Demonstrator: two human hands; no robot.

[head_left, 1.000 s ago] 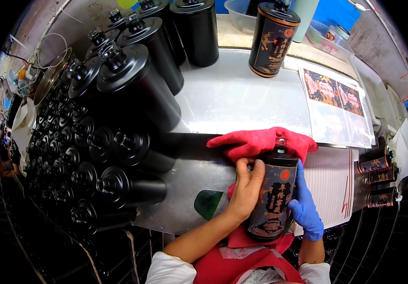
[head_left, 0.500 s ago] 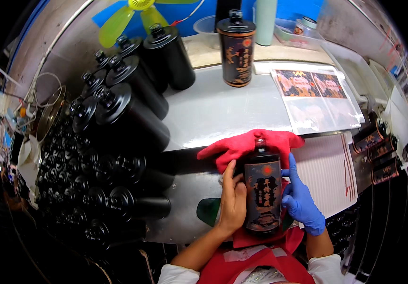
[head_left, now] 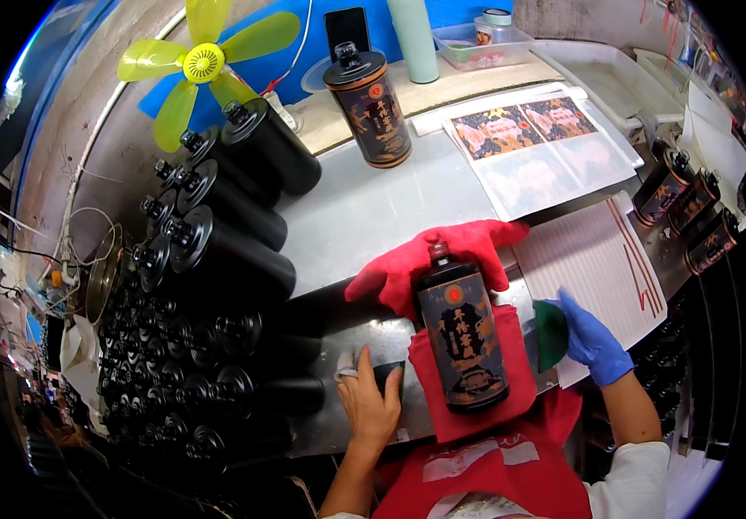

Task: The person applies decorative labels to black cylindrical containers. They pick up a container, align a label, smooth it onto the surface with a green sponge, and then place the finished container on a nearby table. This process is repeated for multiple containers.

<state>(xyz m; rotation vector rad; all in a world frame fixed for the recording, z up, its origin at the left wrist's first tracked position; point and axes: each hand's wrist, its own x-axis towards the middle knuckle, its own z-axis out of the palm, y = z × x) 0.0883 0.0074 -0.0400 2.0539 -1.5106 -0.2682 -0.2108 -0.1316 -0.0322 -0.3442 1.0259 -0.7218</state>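
A dark bottle with an orange-and-black label lies tilted on red cloth, its neck resting on a bunched red cloth. Neither of my hands touches it. My left hand, bare except for a whitish covering on one fingertip, is left of it with fingers apart. Next to its thumb is a small dark green piece, partly hidden. On the bottle's right, my right hand, in a blue glove, has its fingers closed at the edge of a flat dark green pad.
Plain black bottles crowd the left side. A labelled bottle stands at the back, near a yellow-green fan. Printed sheets and a ribbed white board lie to the right, with several labelled bottles beyond.
Both hands have come off the bottle, which now leans on the red cloth. The left hand has moved left and down, the right hand out to the right. The view has shifted.
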